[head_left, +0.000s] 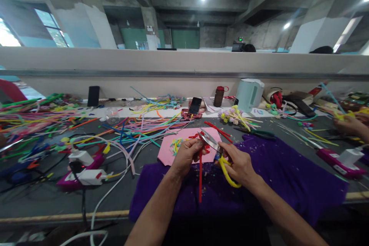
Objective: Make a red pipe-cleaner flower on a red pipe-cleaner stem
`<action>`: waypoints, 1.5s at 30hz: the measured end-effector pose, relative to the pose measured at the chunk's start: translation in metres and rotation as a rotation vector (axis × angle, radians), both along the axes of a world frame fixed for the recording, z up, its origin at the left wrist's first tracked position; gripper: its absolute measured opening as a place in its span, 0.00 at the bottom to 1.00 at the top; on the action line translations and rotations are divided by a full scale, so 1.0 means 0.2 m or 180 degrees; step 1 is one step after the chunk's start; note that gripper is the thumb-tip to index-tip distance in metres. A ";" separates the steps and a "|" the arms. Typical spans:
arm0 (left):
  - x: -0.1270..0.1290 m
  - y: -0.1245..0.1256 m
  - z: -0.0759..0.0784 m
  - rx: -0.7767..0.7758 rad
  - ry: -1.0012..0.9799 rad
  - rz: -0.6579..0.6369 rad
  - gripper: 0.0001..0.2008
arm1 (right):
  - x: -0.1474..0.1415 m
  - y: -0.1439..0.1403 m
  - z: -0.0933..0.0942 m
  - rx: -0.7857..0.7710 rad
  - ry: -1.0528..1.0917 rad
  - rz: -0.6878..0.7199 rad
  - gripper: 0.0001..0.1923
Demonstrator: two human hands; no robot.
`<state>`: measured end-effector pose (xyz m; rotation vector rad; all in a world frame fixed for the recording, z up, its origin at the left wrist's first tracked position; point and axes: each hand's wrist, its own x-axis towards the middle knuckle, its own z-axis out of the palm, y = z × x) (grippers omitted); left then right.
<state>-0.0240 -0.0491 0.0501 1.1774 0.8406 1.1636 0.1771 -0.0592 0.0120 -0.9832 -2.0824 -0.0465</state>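
While the left hand pinches the fuzzy red wire stick, the right hand grips yellow-handled metal scissors; blades near fingers could nip them.

A craft workshop: bare concrete beams, a long workbench strewn with pipe cleaners.

Co-worker's hand, at three o'clock: cut off by the frame edge, blurred. Scissors: yellow handles largely hidden inside the right hand. Red pipe cleaner: upper end covered by the left hand; the blades appear to meet it there. Purple cloth: six-o'clock edge lost in shadow.
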 end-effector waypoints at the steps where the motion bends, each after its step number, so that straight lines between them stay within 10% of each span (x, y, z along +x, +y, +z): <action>1: 0.00 0.00 0.00 0.0001 0.0007 -0.0005 0.17 | 0.00 0.00 0.00 0.0000 0.0004 0.0001 0.28; 45: 0.00 0.00 -0.01 -0.0133 -0.0032 0.0077 0.16 | 0.00 -0.02 0.02 -0.0116 0.0200 -0.0012 0.26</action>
